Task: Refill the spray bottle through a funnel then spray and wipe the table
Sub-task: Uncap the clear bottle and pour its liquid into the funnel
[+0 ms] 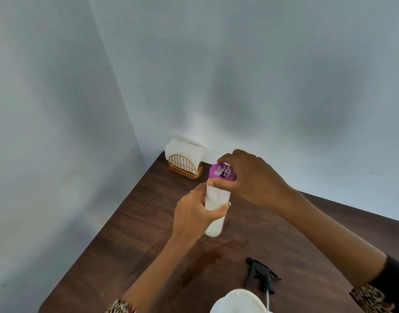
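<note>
A white translucent spray bottle with milky liquid in it stands without its head near the middle of the dark wooden table. My left hand is wrapped around the bottle's body. My right hand pinches a purple round piece, apparently a funnel, at the bottle's mouth. The black trigger spray head with its thin tube lies on the table at the lower right, apart from both hands.
A gold wire holder with white paper napkins stands in the table's far corner against the pale walls. A white rounded container shows at the bottom edge. A darker damp-looking patch marks the wood in front of the bottle.
</note>
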`<state>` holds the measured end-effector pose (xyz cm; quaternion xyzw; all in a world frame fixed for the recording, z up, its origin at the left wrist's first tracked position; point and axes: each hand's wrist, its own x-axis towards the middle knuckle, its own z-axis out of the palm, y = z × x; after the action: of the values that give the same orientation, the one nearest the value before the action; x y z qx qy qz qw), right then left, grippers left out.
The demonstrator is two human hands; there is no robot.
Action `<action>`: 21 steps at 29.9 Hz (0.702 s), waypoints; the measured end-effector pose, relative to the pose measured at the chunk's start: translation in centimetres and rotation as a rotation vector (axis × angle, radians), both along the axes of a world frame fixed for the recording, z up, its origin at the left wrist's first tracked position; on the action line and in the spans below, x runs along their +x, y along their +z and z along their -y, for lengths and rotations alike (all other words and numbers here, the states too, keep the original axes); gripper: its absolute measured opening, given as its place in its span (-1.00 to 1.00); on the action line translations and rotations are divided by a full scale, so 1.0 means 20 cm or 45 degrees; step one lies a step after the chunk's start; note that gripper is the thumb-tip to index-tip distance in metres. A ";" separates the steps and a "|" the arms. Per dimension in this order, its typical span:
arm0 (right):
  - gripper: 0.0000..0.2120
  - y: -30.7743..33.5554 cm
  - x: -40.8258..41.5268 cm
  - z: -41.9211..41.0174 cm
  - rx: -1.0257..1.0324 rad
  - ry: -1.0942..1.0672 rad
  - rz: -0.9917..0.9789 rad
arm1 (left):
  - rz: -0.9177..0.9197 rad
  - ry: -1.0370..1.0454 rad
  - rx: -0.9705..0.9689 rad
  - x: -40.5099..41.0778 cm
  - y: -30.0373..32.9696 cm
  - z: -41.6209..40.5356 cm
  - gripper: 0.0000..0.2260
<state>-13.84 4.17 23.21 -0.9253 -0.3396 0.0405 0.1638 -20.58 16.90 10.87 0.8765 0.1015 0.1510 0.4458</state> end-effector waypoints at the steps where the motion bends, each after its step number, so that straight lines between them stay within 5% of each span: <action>1: -0.41 0.03 -0.06 0.00 -0.033 0.011 0.013 | 0.004 0.007 0.003 -0.07 0.03 0.01 -0.42; 10: -0.48 0.13 -0.39 0.00 -0.122 0.180 0.150 | 0.062 -0.045 -0.008 -0.43 0.15 0.01 -0.43; 18: -0.56 0.24 -0.44 0.03 -0.133 0.626 -0.232 | 0.071 -0.068 -0.029 -0.54 0.17 -0.01 -0.41; 21: -0.44 0.25 -0.46 0.02 -0.130 0.469 -0.154 | 0.065 -0.064 -0.042 -0.56 0.19 -0.02 -0.43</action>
<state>-22.97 3.79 28.13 -0.8506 -0.4900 0.1427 0.1267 -31.69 17.38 14.59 0.8672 0.0704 0.1605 0.4661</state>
